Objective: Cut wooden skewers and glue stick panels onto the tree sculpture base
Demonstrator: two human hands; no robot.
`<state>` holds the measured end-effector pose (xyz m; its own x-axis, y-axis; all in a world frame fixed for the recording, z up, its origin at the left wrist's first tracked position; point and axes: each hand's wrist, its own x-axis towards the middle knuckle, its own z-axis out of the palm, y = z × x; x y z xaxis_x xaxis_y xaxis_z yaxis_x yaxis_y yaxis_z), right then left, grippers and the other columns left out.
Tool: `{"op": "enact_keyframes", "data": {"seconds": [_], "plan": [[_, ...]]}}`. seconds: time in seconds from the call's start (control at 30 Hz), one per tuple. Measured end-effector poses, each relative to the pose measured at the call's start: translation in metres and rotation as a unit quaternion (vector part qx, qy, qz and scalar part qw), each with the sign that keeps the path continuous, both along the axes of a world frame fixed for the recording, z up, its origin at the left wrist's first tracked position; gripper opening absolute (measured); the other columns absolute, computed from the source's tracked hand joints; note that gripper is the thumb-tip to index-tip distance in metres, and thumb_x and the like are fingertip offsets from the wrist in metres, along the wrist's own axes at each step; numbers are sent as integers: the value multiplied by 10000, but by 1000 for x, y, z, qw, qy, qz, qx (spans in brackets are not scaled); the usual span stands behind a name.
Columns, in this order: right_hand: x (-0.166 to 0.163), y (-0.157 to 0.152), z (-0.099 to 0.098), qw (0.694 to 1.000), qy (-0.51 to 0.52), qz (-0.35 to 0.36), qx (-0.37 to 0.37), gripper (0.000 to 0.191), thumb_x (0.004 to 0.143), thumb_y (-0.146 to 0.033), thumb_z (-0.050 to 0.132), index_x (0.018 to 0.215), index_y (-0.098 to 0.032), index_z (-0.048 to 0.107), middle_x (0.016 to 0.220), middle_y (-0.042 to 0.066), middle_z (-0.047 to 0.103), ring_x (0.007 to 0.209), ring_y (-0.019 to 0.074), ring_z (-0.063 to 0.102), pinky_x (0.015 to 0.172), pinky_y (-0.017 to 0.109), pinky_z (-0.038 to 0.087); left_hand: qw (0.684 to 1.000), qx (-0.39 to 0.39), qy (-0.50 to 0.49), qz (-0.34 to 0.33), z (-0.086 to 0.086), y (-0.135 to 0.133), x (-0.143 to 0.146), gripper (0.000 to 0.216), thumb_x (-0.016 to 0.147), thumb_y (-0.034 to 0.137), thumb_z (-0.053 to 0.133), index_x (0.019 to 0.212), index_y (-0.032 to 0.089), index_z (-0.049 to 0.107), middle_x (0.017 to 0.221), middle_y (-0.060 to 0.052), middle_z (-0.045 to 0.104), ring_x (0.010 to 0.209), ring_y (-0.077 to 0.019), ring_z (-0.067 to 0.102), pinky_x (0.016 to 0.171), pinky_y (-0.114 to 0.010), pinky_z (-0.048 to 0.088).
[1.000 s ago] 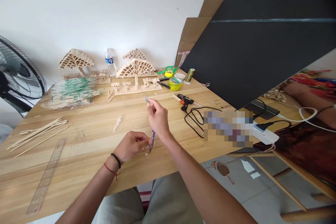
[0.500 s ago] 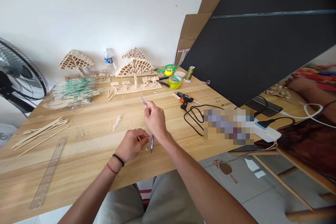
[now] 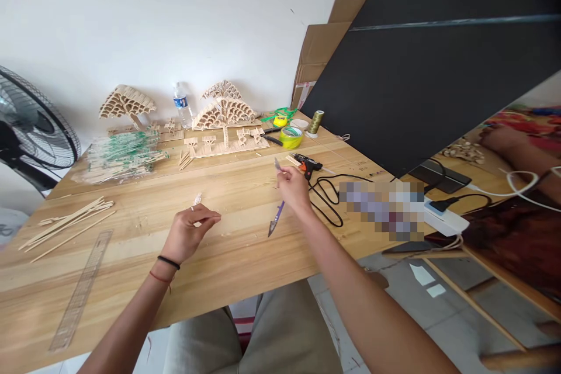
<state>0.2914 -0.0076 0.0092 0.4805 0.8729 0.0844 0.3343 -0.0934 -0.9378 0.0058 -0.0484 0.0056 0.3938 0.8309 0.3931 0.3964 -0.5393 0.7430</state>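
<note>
Both my hands have parted: my right hand [image 3: 293, 187], fingers closed round the craft knife [image 3: 276, 219], has swung toward the glue gun [image 3: 308, 165]; my left hand [image 3: 189, 232], fingertips pinched together, has drifted left over the table [image 3: 131, 263].

The table [image 3: 245, 257] is bare wood between the left hand [image 3: 186, 232] and the right hand [image 3: 294, 187]. A glue gun [image 3: 308, 165] and its black cord [image 3: 326, 196] lie just right. Sticks [image 3: 65, 223] and a ruler [image 3: 81, 289] sit far left.
</note>
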Motion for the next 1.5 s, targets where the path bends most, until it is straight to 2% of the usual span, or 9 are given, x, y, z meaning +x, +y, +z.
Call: {"op": "enact_keyframes", "data": {"seconds": [0.23, 0.4, 0.53, 0.63, 0.87, 0.97, 1.07, 1.23, 1.5], "plan": [[40, -36, 12, 989, 113, 77, -57, 137, 783, -304, 642, 842, -206, 568, 641, -21, 587, 530, 129, 515, 416, 217, 429, 993, 77, 92, 21, -7, 19, -11, 280, 890, 197, 568, 1071, 221, 781, 1182, -97, 734, 1103, -247, 711, 964, -409, 587], [50, -64, 7, 982, 123, 111, -87, 174, 715, -295, 700, 810, -192, 597, 624, -28, 549, 554, 127, 507, 419, 235, 504, 996, 13, 69, 60, -5, 16, -12, 243, 949, 313, 563, 979, 184, 766, 798, -47, 746, 683, -170, 734, 675, -289, 618], [45, -83, -1, 976, 107, 147, -120, 221, 702, -303, 693, 876, -203, 601, 610, -62, 486, 541, 128, 505, 426, 260, 544, 992, 65, 81, 67, -2, 12, -20, 267, 943, 289, 527, 953, 197, 778, 1085, -102, 762, 996, -223, 749, 846, -341, 620], [37, -102, -7, 971, 130, 167, -115, 333, 720, -364, 703, 1001, -237, 577, 624, -91, 475, 496, 126, 525, 422, 269, 538, 991, 25, 70, 107, 1, 6, -29, 230, 936, 318, 571, 966, 183, 755, 937, -74, 748, 772, -176, 757, 691, -280, 621], [10, -138, -16, 947, 169, 221, -161, 343, 757, -509, 715, 905, -221, 602, 683, -53, 539, 557, 160, 617, 495, 317, 577, 996, 35, 55, 57, 16, -70, 15, 218, 986, 231, 515, 996, 216, 732, 1053, -91, 713, 941, -194, 719, 818, -304, 606], [-3, -145, -21, 949, 126, 235, -170, 257, 817, -460, 660, 914, -230, 598, 644, -62, 521, 508, 146, 571, 469, 293, 542, 993, -57, 97, -47, 3, -127, 58, 197, 987, 248, 548, 1110, 254, 701, 979, -66, 734, 711, -154, 709, 627, -249, 591], [-14, -149, -25, 953, 61, 242, -171, 167, 867, -395, 586, 898, -231, 592, 649, -60, 530, 431, 119, 496, 409, 261, 449, 985, 24, 171, -9, -23, -163, 86, 254, 889, 277, 682, 1140, 243, 667, 963, -66, 754, 764, -233, 744, 613, -318, 593], [-25, -145, -22, 954, -40, 236, -182, 104, 884, -293, 535, 841, -224, 599, 662, -16, 611, 504, 159, 557, 474, 278, 446, 973, 73, 214, 47, -50, -169, 88, 303, 931, 190, 573, 1228, 238, 602, 864, -43, 755, 679, -197, 738, 541, -285, 531], [-46, -136, -15, 935, -144, 262, -193, 145, 898, -147, 528, 792, -213, 602, 666, 18, 677, 616, 191, 624, 571, 275, 406, 971, 114, 196, 73, -44, -169, 73, 289, 989, 164, 431, 1202, 200, 624, 780, -35, 731, 554, -165, 705, 484, -269, 504]]}}
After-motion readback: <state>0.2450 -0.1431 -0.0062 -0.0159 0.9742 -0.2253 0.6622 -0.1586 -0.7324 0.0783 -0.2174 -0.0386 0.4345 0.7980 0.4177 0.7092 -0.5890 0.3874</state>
